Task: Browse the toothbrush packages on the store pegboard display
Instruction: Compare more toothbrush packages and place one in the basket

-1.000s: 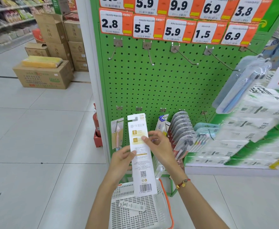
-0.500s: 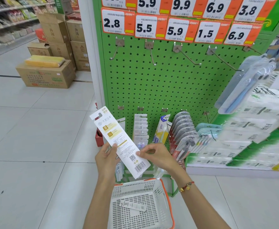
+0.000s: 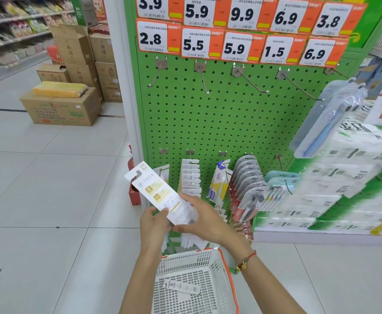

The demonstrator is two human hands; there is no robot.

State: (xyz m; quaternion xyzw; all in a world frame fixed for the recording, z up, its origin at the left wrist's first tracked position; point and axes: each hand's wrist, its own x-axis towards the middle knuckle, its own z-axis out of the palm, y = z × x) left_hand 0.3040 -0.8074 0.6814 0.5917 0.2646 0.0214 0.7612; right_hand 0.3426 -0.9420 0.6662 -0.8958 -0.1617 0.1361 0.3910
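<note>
Green pegboard [image 3: 219, 123], ten price tags [image 3: 158, 39], two hands gripping one package [image 3: 163, 196]

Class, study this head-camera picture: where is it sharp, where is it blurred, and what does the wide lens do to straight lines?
Head view: price tags and pegboard read sharp; the stacked packs at right smear with motion blur; the white post leans from wide-angle distortion; lighting is even, with soft glare on the floor.

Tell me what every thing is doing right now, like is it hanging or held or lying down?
white toothbrush package: held tilted, off its hook
left hand: grips the package's lower edge
right hand: holds the package's bottom end
basket: on the floor, a flat white pack lying inside
upper hooks: mostly bare
red packages: hanging in a row
</note>
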